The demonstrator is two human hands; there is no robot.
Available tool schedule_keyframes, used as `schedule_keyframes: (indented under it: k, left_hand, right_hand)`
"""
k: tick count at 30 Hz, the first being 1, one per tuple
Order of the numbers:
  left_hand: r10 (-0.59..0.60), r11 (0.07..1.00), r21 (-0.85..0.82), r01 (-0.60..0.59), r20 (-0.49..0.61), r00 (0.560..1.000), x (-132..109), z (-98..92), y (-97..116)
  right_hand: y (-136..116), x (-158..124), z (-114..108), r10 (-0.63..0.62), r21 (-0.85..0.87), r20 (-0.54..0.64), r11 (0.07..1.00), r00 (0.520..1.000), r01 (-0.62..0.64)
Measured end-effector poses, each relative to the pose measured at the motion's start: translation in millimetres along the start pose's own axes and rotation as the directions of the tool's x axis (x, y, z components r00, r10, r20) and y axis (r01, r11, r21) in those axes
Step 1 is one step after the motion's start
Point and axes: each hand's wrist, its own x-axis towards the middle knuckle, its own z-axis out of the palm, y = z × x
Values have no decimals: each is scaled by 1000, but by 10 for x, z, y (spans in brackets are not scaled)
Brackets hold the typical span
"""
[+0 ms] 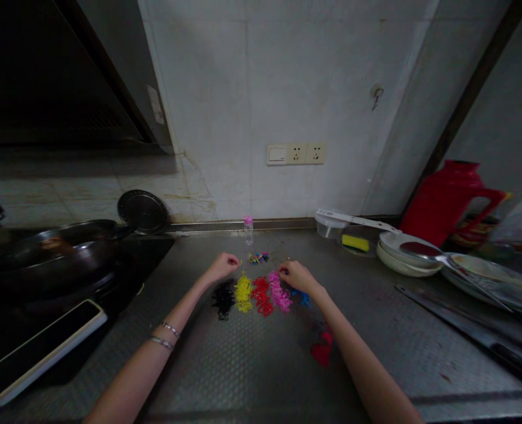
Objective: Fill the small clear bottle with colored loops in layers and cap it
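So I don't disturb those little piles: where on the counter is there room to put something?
Bare counter lies between the left forearm and red object, nearer than the coloured piles, and between the right forearm and long utensil. Crowded: between left hand and right hand, and around the bowls and plates.

The left hand [222,267] is near yellow bands [243,295], the right hand [296,275] beside pink bands [280,295].

Whether the left fingers [233,259] or right fingers [283,270] pinch anything is too small to tell (both look dim, blurred). The right wrist [315,291] partly hides the blue pile [305,299]; picture edges crop the black handle [519,362] and range hood [62,76].
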Motion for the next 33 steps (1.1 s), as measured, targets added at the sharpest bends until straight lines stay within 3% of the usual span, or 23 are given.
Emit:
schedule_keyframes:
  k: [5, 11, 25, 33]
  left_hand:
    - [16, 999, 27, -19, 89, 996, -275, 13, 250]
    - [11, 990, 134, -31, 148, 989, -429, 75, 414]
    - [-61, 992, -100, 70, 95, 994, -544, 110, 422]
    - [-32, 996, -79, 38, 75, 997, -544, 150, 411]
  right_hand:
    - [5, 9, 30, -12, -6, -1, 1000, 1000, 12]
    - [20, 13, 51, -35, -18, -17, 999, 999, 35]
    - [-11, 43, 61, -20, -35, -30, 999, 999, 19]
    - [-70, 361, 58, 87, -79, -39, 993, 995, -90]
